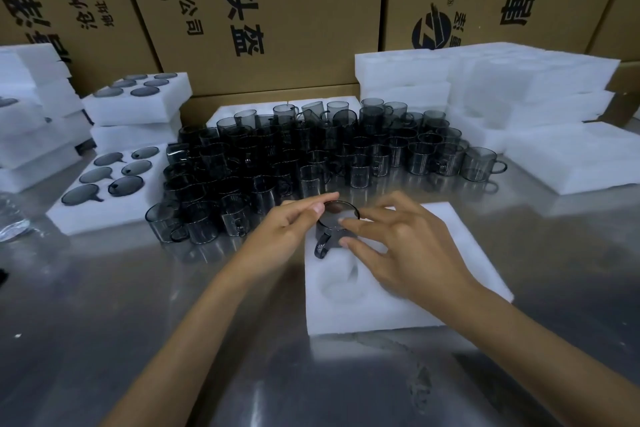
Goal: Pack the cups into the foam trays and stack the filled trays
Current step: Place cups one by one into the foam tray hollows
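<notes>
A white foam tray (pixel 415 308) lies on the steel table in front of me. A dark smoked-glass cup (pixel 334 230) sits partly sunk in its far-left pocket, handle toward me. My left hand (pixel 284 232) pinches the cup's rim from the left. My right hand (pixel 405 246) touches the rim and side from the right with spread fingers. An empty pocket (pixel 341 282) shows nearer to me. Behind, a crowd of loose cups (pixel 311 156) covers the table.
A filled foam tray (pixel 114 215) lies at the left, with stacked filled trays (pixel 138 114) behind it. Stacks of empty foam trays (pixel 502 94) stand at the right. Cardboard boxes (pixel 277 10) wall off the back. A plastic bag (pixel 10 222) lies at the far left.
</notes>
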